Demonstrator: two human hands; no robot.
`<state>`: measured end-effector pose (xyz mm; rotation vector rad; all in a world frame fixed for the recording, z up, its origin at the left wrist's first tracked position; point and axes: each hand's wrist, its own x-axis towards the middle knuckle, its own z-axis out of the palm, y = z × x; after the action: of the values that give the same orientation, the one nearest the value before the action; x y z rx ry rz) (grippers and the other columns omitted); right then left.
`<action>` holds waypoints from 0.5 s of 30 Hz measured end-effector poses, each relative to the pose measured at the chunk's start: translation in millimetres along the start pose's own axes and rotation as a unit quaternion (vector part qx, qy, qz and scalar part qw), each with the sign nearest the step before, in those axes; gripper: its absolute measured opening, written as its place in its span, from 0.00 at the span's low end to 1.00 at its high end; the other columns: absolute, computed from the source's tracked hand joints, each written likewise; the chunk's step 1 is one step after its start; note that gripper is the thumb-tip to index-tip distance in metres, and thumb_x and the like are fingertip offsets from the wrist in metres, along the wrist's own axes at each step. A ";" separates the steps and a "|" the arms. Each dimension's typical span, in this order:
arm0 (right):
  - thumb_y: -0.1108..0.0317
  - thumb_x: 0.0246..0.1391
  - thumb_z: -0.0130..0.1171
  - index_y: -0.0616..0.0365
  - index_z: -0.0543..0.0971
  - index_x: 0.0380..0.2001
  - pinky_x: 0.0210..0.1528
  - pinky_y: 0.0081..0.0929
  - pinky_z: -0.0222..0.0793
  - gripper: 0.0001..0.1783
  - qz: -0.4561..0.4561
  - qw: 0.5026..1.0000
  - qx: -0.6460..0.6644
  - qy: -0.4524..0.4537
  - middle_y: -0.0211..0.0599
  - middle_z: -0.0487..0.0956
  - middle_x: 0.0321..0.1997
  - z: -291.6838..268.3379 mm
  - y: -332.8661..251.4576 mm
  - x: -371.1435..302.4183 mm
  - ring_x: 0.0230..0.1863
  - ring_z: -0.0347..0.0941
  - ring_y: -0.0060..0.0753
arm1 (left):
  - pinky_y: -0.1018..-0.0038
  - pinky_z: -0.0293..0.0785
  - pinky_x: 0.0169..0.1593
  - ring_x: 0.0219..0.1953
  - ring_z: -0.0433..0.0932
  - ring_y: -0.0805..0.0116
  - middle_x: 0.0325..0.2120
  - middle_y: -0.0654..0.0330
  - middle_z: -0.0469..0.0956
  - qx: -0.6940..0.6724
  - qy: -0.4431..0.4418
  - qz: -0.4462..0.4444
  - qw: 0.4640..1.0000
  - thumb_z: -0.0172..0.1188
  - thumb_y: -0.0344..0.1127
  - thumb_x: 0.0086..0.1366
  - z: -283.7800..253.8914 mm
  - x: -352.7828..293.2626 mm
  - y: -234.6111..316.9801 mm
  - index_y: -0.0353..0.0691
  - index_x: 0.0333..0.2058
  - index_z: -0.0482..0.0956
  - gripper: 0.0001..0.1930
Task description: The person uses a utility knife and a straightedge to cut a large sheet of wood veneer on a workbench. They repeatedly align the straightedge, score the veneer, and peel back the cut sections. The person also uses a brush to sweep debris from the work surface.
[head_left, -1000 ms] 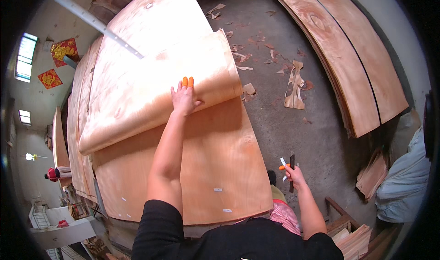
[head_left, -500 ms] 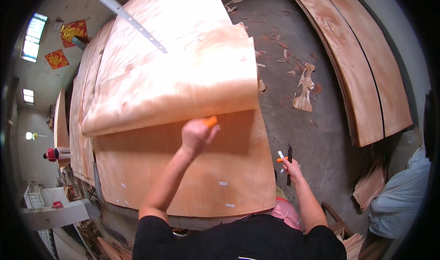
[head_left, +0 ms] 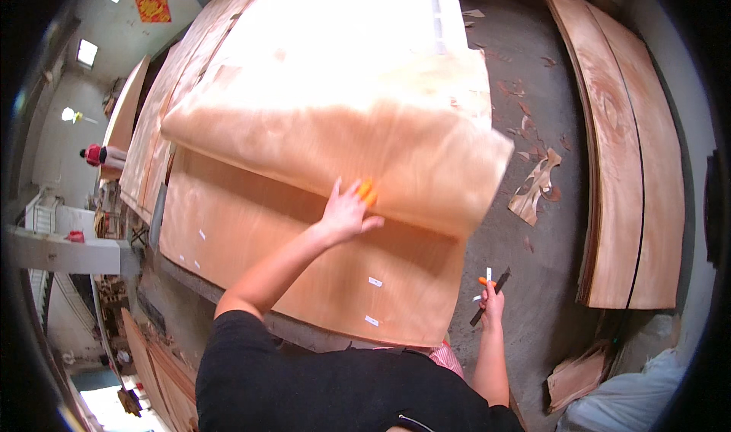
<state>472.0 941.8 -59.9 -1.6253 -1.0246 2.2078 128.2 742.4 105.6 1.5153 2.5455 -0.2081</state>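
Observation:
A large thin sheet of wood veneer is folded back over a stack, its curled front edge raised above the sheet below. My left hand is at this curled edge, fingers stretched and thumb apart. A bright orange item shows at its fingers, too blurred to name. Out to the right, my right hand is closed round a dark, flat, strip-like tool; a small orange-and-white item pokes out of the same grip. White paper tabs lie on the lower veneer sheet.
Another veneer stack with a dark line along it stands at the right. Veneer scraps litter the grey floor between. White plastic sheeting lies at lower right. A person in red is far off at the left.
The folded veneer has swung round, its right corner now reaching farther out and nearer. My left hand has gone from closed to spread fingers. The view has shifted; the right hand keeps its grip.

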 end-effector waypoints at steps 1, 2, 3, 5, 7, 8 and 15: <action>0.61 0.55 0.49 0.58 0.74 0.32 0.10 0.11 0.42 0.12 -0.002 1.000 0.007 0.012 0.18 0.58 0.11 -3.8 1.3 -0.4 0.09 0.48 0.10 | 0.48 0.44 0.58 0.60 0.52 0.61 0.57 0.55 0.55 0.008 -0.075 0.028 0.997 0.47 0.61 0.53 2.5 -25.1 1.4 0.42 0.51 0.64 0.34; 0.60 0.55 0.49 0.58 0.74 0.33 0.10 0.11 0.42 0.12 0.001 1.000 0.005 0.007 0.18 0.58 0.11 -8.3 1.5 -0.6 0.09 0.48 0.11 | 0.55 0.52 0.57 0.56 0.60 0.59 0.53 0.55 0.62 0.045 -0.131 0.083 0.987 0.47 0.63 0.53 -4.2 -46.8 1.8 0.42 0.50 0.67 0.34; 0.61 0.55 0.49 0.57 0.74 0.32 0.10 0.11 0.42 0.11 0.001 1.000 0.005 0.013 0.18 0.59 0.11 -11.5 3.6 -0.6 0.09 0.48 0.11 | 0.58 0.55 0.56 0.54 0.62 0.58 0.51 0.54 0.65 0.002 -0.243 0.082 0.967 0.47 0.63 0.53 -21.8 -49.1 4.7 0.43 0.49 0.68 0.33; 0.62 0.55 0.49 0.56 0.75 0.31 0.10 0.12 0.42 0.10 -0.002 1.000 0.006 0.025 0.18 0.60 0.12 -18.8 3.8 1.7 0.10 0.49 0.11 | 0.64 0.61 0.54 0.49 0.68 0.56 0.46 0.54 0.70 -0.089 -0.449 0.084 0.885 0.46 0.63 0.54 -70.0 -38.0 4.8 0.43 0.46 0.71 0.31; 0.61 0.55 0.49 0.56 0.75 0.32 0.11 0.12 0.42 0.11 -0.015 1.000 -0.005 0.024 0.18 0.59 0.12 -18.8 1.8 -1.3 0.10 0.48 0.11 | 0.67 0.68 0.43 0.40 0.73 0.54 0.36 0.50 0.75 -0.238 -0.284 0.138 0.919 0.50 0.56 0.57 -97.5 -12.0 -10.1 0.44 0.44 0.73 0.24; 0.60 0.55 0.49 0.56 0.75 0.32 0.11 0.12 0.42 0.12 -0.021 0.999 -0.003 0.030 0.18 0.59 0.12 -18.2 1.3 -3.4 0.10 0.48 0.11 | 0.66 0.68 0.39 0.37 0.73 0.53 0.33 0.49 0.75 -0.297 -0.177 0.089 0.934 0.51 0.52 0.58 -114.5 8.8 -9.2 0.43 0.43 0.73 0.21; 0.61 0.56 0.47 0.57 0.75 0.34 0.10 0.11 0.42 0.12 -0.039 0.999 -0.015 -0.012 0.17 0.58 0.11 16.2 -7.5 -26.1 0.10 0.48 0.10 | 0.55 0.50 0.58 0.52 0.63 0.57 0.47 0.51 0.67 -0.093 0.032 0.020 0.995 0.39 0.61 0.59 -59.2 136.4 -24.0 0.40 0.51 0.64 0.32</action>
<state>465.3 926.6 -33.0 -1.5477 -1.1140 2.1773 38.7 860.1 134.4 1.5244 2.4989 0.0821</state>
